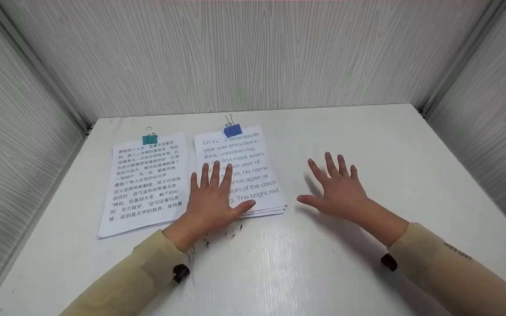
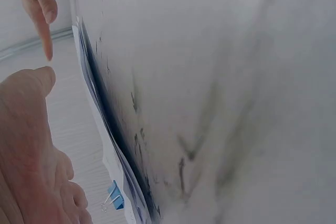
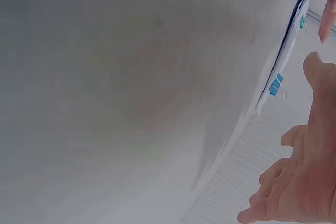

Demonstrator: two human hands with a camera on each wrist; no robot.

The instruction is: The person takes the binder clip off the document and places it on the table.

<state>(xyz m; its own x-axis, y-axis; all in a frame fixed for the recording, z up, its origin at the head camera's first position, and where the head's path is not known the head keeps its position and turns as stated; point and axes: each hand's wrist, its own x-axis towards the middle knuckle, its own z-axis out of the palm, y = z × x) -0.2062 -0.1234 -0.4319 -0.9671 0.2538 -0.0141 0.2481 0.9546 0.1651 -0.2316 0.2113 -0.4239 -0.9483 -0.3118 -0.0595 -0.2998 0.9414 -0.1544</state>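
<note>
Two stacks of printed sheets lie side by side on a white table. The left stack (image 1: 143,184) carries Chinese text and has a teal binder clip (image 1: 149,139) at its top edge. English text in larger print covers the right stack (image 1: 253,175), and a blue binder clip (image 1: 233,130) grips its top. My left hand (image 1: 211,204), fingers spread and straight, is held over the lower left part of the English stack and hides some of its words. Palm down over the table to the right of that stack, my right hand (image 1: 341,191) has its fingers spread and holds nothing.
Pale wood-grain panels (image 1: 253,52) wall in the back and both sides of the white table (image 1: 279,267). Dark scuff marks (image 2: 182,177) show on the tabletop near the papers' lower edge. Each sleeve has a small black device (image 1: 181,273) at the wrist.
</note>
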